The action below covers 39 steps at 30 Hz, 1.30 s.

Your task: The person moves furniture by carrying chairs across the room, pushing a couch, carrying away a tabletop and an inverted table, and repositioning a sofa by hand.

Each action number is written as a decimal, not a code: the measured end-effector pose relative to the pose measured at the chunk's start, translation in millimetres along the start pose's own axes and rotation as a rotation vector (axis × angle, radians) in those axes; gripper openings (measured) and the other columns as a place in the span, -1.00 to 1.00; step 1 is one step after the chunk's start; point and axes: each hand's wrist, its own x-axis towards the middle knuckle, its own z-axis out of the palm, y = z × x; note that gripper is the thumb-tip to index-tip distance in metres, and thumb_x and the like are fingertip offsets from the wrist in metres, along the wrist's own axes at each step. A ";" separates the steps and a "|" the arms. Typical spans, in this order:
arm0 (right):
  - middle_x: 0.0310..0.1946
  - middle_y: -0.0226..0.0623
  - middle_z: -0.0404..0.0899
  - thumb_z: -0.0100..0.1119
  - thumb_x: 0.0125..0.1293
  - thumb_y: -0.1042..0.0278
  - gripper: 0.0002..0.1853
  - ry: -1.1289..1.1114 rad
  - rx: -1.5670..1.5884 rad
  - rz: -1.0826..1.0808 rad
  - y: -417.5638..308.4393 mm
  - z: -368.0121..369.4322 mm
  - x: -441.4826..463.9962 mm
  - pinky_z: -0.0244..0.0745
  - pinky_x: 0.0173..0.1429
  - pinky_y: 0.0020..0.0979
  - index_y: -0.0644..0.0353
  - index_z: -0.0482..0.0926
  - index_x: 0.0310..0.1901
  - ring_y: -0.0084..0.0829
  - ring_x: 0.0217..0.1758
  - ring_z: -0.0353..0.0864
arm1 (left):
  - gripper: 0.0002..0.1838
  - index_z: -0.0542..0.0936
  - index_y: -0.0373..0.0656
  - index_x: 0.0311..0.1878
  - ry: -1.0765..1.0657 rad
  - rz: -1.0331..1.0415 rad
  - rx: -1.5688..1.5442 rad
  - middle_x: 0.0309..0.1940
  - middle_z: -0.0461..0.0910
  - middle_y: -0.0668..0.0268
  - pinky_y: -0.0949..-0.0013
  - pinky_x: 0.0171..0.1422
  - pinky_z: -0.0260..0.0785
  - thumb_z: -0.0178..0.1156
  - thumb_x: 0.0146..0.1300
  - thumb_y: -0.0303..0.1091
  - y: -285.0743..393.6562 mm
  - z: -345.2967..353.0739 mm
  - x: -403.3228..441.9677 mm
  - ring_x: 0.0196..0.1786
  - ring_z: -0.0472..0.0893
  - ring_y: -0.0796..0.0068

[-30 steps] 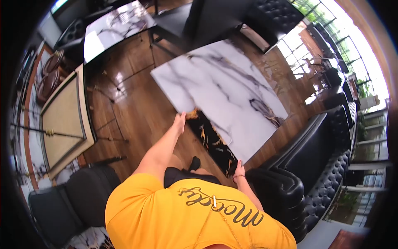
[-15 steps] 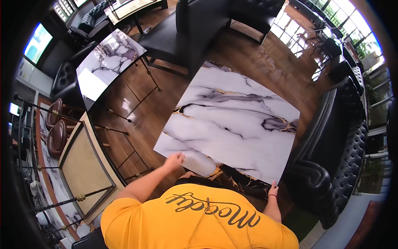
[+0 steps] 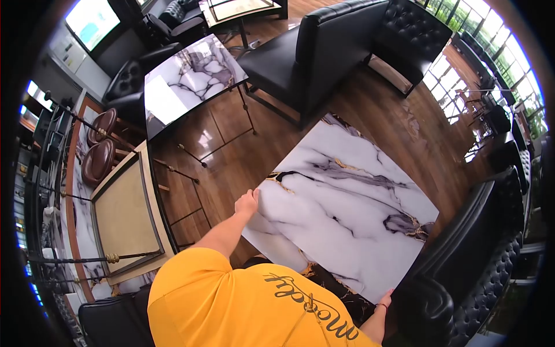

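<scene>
A large white marble-patterned tabletop panel [image 3: 352,196], veined in grey, black and gold, lies in front of me. Along its near side shows a strip of another marble surface with a black and gold part [image 3: 332,283]; I cannot tell whether it is a separate sheet below. My left hand [image 3: 247,202] is closed at the panel's left edge, its fingertips partly hidden. At the near right corner, my right hand [image 3: 385,299] grips the edge, thumb on top and the other fingers out of sight.
Black tufted sofa [image 3: 462,272] stands close on the right. A black bench [image 3: 341,52] is beyond the panel. To the left are another marble-topped table [image 3: 191,81], an upturned table [image 3: 127,214] with thin metal legs, and brown stools [image 3: 98,162]. Wooden floor [image 3: 231,162] lies between.
My left hand has moved from near the close left corner forward along the left edge and closed on it. My right hand stays at its corner. The view has shifted.
</scene>
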 end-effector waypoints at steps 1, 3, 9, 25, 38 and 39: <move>0.05 -0.11 0.51 -0.15 0.22 -0.44 -0.08 -0.041 -0.053 0.048 -7.1 -4.7 0.8 0.35 0.17 -0.30 0.49 0.43 0.09 -0.26 0.08 0.49 | -0.41 0.47 -0.14 -0.15 0.021 -0.009 0.013 -0.24 0.60 -0.02 0.00 -0.03 0.41 -0.41 0.39 0.15 1.0 1.1 -6.8 -0.14 0.59 -0.05; 0.07 -0.12 0.50 -0.16 0.22 -0.45 -0.07 -0.083 -0.113 0.094 -15.4 -6.0 -0.6 0.34 0.17 -0.29 0.49 0.41 0.11 -0.26 0.09 0.48 | -0.39 0.48 -0.14 -0.16 0.038 -0.025 0.025 -0.24 0.61 -0.02 0.01 -0.02 0.41 -0.42 0.38 0.17 1.7 -3.2 -11.9 -0.12 0.59 -0.04; 0.06 -0.15 0.50 -0.19 0.25 -0.42 -0.08 -0.144 -0.161 0.117 -54.6 -12.0 -56.8 0.30 0.19 -0.36 0.50 0.38 0.13 -0.31 0.10 0.45 | -0.37 0.54 -0.09 -0.16 0.069 -0.014 0.048 -0.23 0.61 -0.03 0.01 0.00 0.40 -0.41 0.36 0.21 -16.4 -12.6 13.2 -0.11 0.59 -0.03; -0.27 -0.17 0.64 0.28 0.17 0.22 -0.62 -0.267 -0.127 -0.531 -183.7 32.3 -186.9 0.47 -0.08 -0.42 0.41 0.53 -0.14 -0.46 -0.20 0.59 | -0.50 0.40 -0.04 0.17 0.228 0.170 0.296 0.28 0.25 0.17 -0.08 0.21 0.20 -0.20 0.36 0.07 -21.7 1.3 113.3 0.27 0.28 0.04; -0.45 0.12 0.51 0.22 0.11 0.22 -0.66 -0.504 0.270 -0.754 -255.9 140.3 -268.5 0.38 -0.29 -0.20 0.37 0.39 -0.32 -0.06 -0.36 0.56 | -0.67 0.46 -0.16 0.06 -0.266 1.212 -0.144 0.25 0.27 0.08 0.12 0.34 0.10 0.14 0.23 -0.36 209.4 -96.3 -80.1 0.31 0.22 0.03; -0.48 0.15 0.50 0.21 0.10 0.22 -0.64 -0.512 0.276 -0.767 -260.3 146.7 -270.1 0.38 -0.32 -0.16 0.38 0.38 -0.30 0.02 -0.36 0.55 | -0.67 0.46 -0.16 0.07 -0.264 1.214 -0.142 0.25 0.28 0.07 0.13 0.36 0.08 0.13 0.23 -0.39 220.0 -99.2 -86.7 0.32 0.23 0.03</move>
